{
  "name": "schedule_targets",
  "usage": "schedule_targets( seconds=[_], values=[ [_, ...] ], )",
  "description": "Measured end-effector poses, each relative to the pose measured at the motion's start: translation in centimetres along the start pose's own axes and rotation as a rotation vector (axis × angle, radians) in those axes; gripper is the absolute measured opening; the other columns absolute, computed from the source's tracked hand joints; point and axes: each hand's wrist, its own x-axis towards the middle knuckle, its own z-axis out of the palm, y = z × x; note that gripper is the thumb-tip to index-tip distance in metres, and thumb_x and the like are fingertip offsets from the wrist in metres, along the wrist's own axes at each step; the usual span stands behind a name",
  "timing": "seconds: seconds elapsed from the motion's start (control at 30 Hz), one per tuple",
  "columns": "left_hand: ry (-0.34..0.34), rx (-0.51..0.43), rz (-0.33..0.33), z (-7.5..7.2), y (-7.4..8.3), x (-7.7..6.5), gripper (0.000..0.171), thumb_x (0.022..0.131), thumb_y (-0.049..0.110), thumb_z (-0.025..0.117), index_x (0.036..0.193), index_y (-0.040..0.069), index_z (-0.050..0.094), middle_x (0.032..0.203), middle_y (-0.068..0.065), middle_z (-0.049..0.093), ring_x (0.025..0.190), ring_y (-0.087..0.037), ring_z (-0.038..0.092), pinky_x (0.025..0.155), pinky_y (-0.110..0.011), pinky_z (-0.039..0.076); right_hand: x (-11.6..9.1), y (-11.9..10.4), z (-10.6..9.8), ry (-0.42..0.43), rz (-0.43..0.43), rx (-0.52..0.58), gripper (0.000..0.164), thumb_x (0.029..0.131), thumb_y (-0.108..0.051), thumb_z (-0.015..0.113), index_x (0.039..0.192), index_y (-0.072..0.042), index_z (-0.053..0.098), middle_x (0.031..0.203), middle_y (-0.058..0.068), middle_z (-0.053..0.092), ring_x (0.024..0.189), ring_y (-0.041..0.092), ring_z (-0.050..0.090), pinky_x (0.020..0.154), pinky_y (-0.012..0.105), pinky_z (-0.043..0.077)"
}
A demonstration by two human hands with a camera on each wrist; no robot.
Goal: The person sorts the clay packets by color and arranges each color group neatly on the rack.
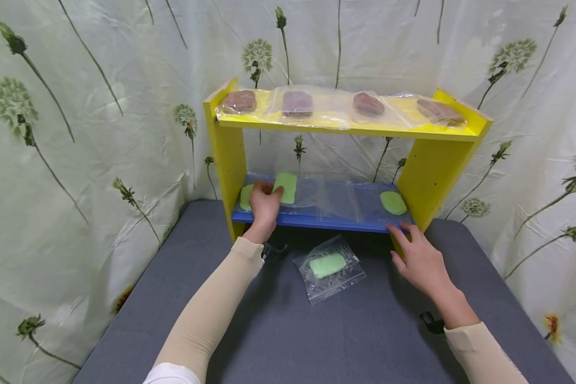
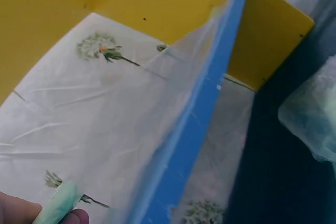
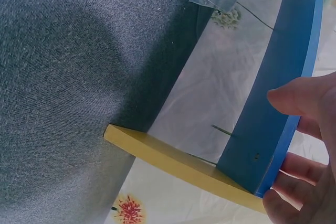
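My left hand [image 1: 265, 205] pinches a flat pale-green slab [image 1: 285, 188] between thumb and fingers and holds it upright over the left part of the blue shelf [image 1: 312, 220]. In the left wrist view the same green slab [image 2: 59, 202] shows edge-on between the fingertips. Just left of that hand, another green slab [image 1: 246, 197] is partly covered by it. My right hand [image 1: 420, 261] touches the front edge of the blue shelf near its right end, fingers spread. In the right wrist view its thumb [image 3: 294, 95] overlaps the shelf's underside. A third green slab [image 1: 393, 202] lies behind it.
Several reddish-brown slabs in clear bags lie along the yellow top board [image 1: 326, 114]. A clear zip bag [image 1: 329, 269] with a green slab inside lies on the grey table [image 1: 297, 336] before the shelf. Yellow side panels [image 1: 424, 173] and a flowered curtain [image 1: 139, 106] bound the space.
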Motion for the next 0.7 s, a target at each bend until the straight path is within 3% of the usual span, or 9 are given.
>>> schedule_targets(
  seconds=[0.13,0.3,0.4,0.53,0.7],
  values=[
    [-0.041,0.113,0.032,0.0,-0.6,-0.1,0.028,0.094,0.019,0.072,0.111,0.001,0.058,0.101,-0.014,0.057,0.077,-0.028,0.054,0.066,-0.04,0.048,0.0,0.0,0.0,-0.002,0.004,0.007,0.069,0.084,-0.02,0.078,0.146,-0.017,0.049,0.135,0.024,0.047,0.091,0.042,0.062,0.041,0.044,0.051],
    [-0.141,0.333,0.191,-0.5,-1.0,-0.4,0.036,0.091,0.016,0.075,0.121,0.0,0.066,0.119,-0.015,0.065,0.103,-0.033,0.061,0.084,-0.048,0.053,-0.2,0.0,0.1,0.001,0.003,0.015,0.069,0.084,-0.02,0.078,0.146,-0.017,0.049,0.134,0.024,0.047,0.088,0.041,0.062,0.039,0.042,0.049],
    [-0.259,0.481,0.266,-0.8,-0.9,-0.4,0.036,0.089,0.016,0.075,0.122,0.002,0.07,0.127,-0.015,0.064,0.122,-0.033,0.055,0.098,-0.05,0.048,-0.2,0.0,0.1,0.0,0.005,0.016,0.068,0.084,-0.021,0.078,0.146,-0.017,0.049,0.135,0.024,0.047,0.089,0.041,0.061,0.038,0.04,0.048],
    [-0.414,0.629,0.299,-1.4,-0.5,-0.9,0.04,0.092,0.018,0.073,0.129,0.006,0.068,0.142,-0.019,0.054,0.139,-0.034,0.04,0.105,-0.05,0.044,-0.1,0.0,0.0,-0.001,0.009,0.019,0.068,0.084,-0.021,0.077,0.146,-0.017,0.048,0.136,0.024,0.046,0.094,0.042,0.061,0.04,0.042,0.049],
    [-0.464,0.694,0.34,-2.0,-0.9,-2.0,0.041,0.097,0.019,0.067,0.136,0.009,0.064,0.152,-0.024,0.041,0.143,-0.038,0.035,0.109,-0.055,0.039,-0.1,-0.1,0.0,-0.003,0.014,0.022,0.068,0.084,-0.021,0.077,0.146,-0.016,0.048,0.136,0.024,0.046,0.094,0.042,0.061,0.041,0.045,0.05]
  ],
)
